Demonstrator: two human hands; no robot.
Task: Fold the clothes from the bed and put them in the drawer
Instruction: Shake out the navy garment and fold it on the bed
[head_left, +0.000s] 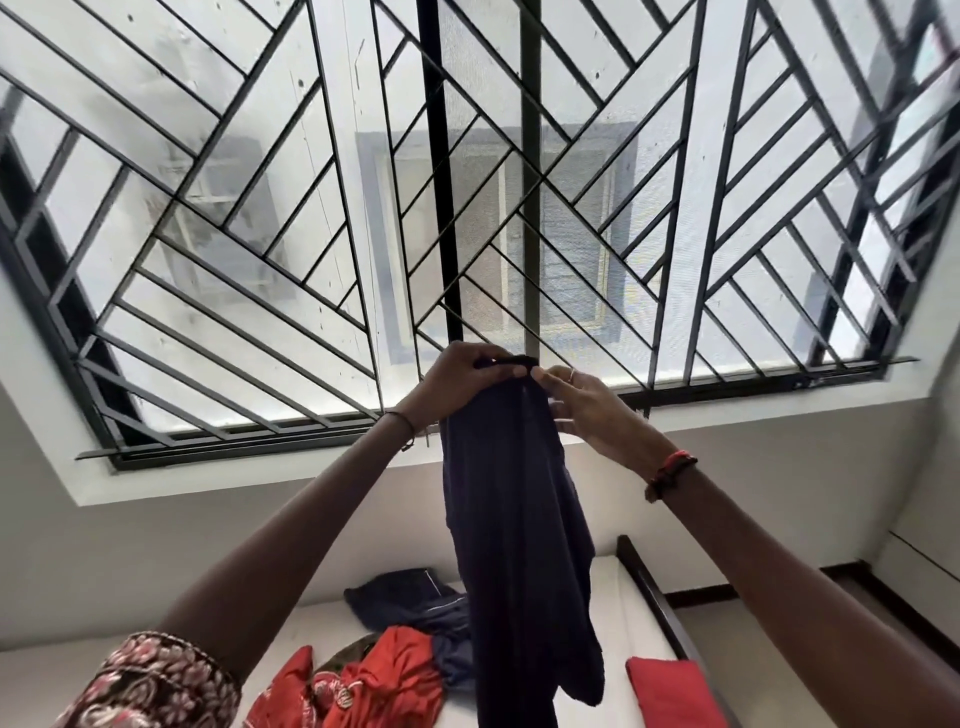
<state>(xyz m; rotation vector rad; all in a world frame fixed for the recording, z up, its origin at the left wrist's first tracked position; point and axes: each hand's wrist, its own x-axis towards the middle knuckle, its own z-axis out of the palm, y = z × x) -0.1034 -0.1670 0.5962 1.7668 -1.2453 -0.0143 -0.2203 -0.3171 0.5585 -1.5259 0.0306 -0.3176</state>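
Observation:
A dark navy garment hangs lengthwise in the air in front of the window, above the bed. My left hand grips its top edge from the left. My right hand pinches the same top edge from the right, close beside the left hand. The garment's lower end drops out of the bottom of the view. On the white bed below lie a crumpled navy garment and a heap of red clothes.
A folded red item lies on the bed at the right. The bed's dark wooden frame runs along its right side. A large window with a black metal grille fills the wall behind.

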